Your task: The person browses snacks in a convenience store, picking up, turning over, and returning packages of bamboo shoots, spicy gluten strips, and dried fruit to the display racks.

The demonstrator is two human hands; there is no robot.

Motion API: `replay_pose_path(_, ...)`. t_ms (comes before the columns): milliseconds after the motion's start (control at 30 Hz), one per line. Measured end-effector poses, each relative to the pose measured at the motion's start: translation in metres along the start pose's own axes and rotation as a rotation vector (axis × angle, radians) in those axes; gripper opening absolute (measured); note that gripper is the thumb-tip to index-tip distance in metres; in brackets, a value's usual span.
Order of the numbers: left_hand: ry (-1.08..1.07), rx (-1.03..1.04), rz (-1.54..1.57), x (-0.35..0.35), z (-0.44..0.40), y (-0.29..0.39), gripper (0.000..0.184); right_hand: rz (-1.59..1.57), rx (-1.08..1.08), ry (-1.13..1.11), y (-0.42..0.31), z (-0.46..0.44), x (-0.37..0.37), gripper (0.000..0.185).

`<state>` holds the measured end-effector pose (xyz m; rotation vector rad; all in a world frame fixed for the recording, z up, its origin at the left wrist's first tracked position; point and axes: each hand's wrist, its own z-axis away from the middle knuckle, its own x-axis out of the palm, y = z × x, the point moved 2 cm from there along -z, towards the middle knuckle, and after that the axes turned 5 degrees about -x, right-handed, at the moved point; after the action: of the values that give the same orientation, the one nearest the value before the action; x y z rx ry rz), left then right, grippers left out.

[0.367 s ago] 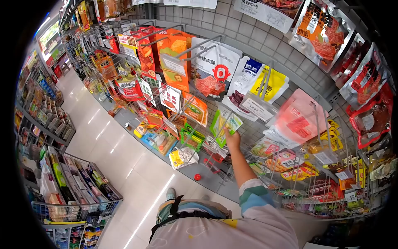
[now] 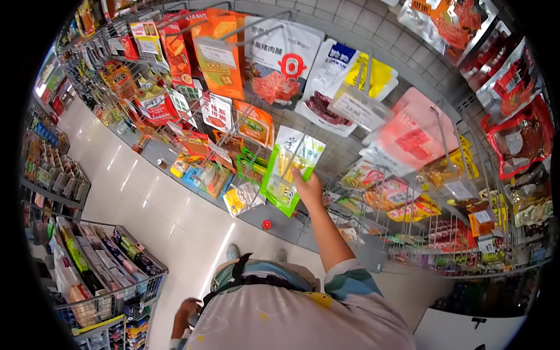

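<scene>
At the snack rack point(image 2: 289, 230), my right hand point(image 2: 310, 190) has closed fingers on a green-and-white food packet point(image 2: 284, 170), perhaps not yet unhooked; my left hand's point(image 2: 188, 307) grip I cannot tell.

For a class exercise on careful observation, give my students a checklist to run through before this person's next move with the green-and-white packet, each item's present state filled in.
1. Right hand has hold of the green-and-white packet: ok, the thumb lies over its front.
2. Packet's printed front faces the camera: ok.
3. Packet is free of the metal rod: cannot tell; the rod seems to cross its front.
4. Left hand is holding nothing: cannot tell; it hangs low beside the waist.
5. Grey ledge below has no loose items: not ok, a small red round item and a white-and-yellow packet lie there.
</scene>
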<state>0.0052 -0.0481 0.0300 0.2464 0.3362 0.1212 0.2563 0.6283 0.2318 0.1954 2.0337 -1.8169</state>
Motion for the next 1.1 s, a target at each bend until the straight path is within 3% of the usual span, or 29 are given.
replay_pose_path(33,0.021,0.014,-0.030,-0.016,0.030,0.052,0.036,-0.034,-0.013,-0.032,-0.023,0.011,-0.005,0.042)
replay_pose_path(100,0.025,0.063,-0.068,-0.036,-0.002,0.053,0.037,-0.125,-0.033,-0.063,-0.019,0.023,-0.001,0.043)
replay_pose_path(167,0.046,0.139,-0.156,-0.049,0.000,0.099,0.033,-0.129,-0.025,-0.078,-0.027,0.030,-0.003,0.041)
replay_pose_path(333,0.114,0.407,-0.388,-0.045,0.028,0.201,0.027,-0.404,0.084,-0.142,-0.035,0.052,-0.003,0.032)
replay_pose_path(467,0.078,0.469,-0.395,-0.028,0.049,0.255,0.027,-0.548,0.129,-0.152,-0.049,0.066,-0.004,0.033)
replay_pose_path(633,-0.029,0.554,-0.402,-0.028,0.084,0.301,0.027,-0.619,0.101,-0.134,-0.039,0.081,0.004,0.046)
replay_pose_path(833,-0.145,0.678,-0.241,-0.034,0.107,0.341,0.029,-0.618,0.213,-0.105,-0.049,0.105,0.010,0.041)
replay_pose_path(1100,-0.289,0.887,-0.040,-0.040,0.138,0.412,0.027,-0.685,0.181,-0.065,-0.059,0.139,0.013,0.046)
